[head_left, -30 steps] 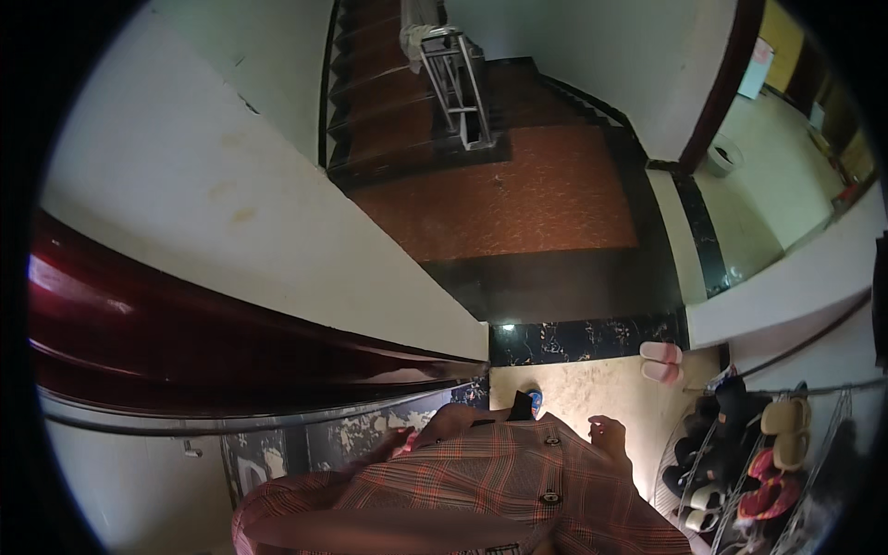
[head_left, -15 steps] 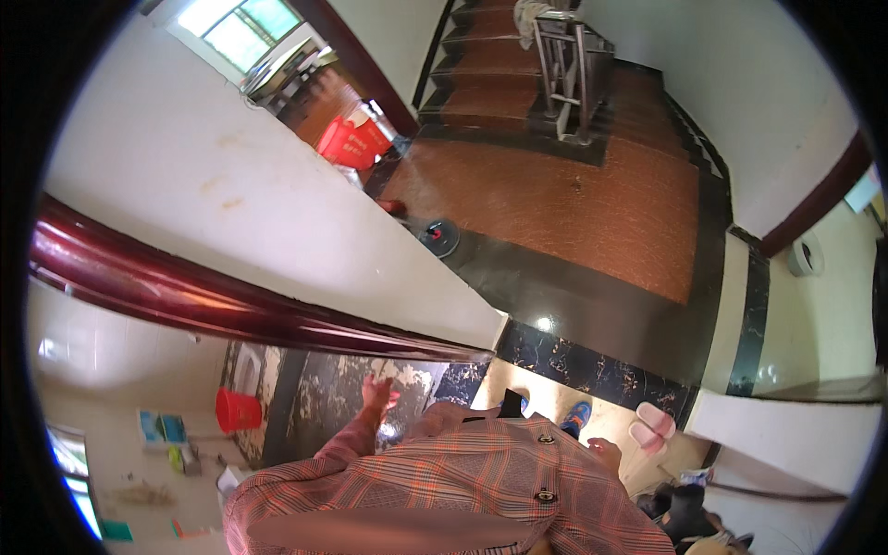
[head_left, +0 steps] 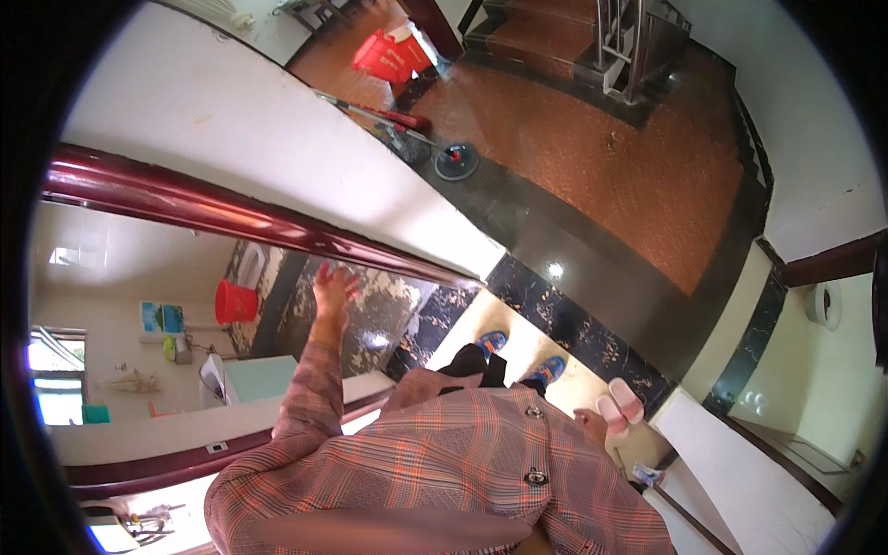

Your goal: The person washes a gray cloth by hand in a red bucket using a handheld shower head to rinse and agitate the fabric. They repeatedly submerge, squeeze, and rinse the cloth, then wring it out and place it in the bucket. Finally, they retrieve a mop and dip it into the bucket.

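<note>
My left hand (head_left: 333, 290) reaches out in front of a doorway with its fingers spread, holding nothing. Beneath it in view lies a dark floor with pale worn patches (head_left: 370, 301). The dark red door frame (head_left: 268, 231) runs just beyond the fingertips; whether they touch it I cannot tell. Low by my right side hangs my right hand (head_left: 590, 424), small and partly covered by my plaid coat (head_left: 435, 453). Its fingers do not show clearly. Close to it on the floor are pink slippers (head_left: 620, 402).
A flat dark disc-shaped mop head (head_left: 456, 161) on a pole lies by the wall corner. Farther off are a red bag-like container (head_left: 393, 55) and stairs with a metal railing (head_left: 634, 46). Inside the left room stands a red bucket (head_left: 237, 302). My blue shoes (head_left: 548, 370) stand on pale tile.
My left hand has risen and moved left, arm stretched farther, fingers spread. The view has turned, showing more of the left room and the pole. My right hand stays low.
</note>
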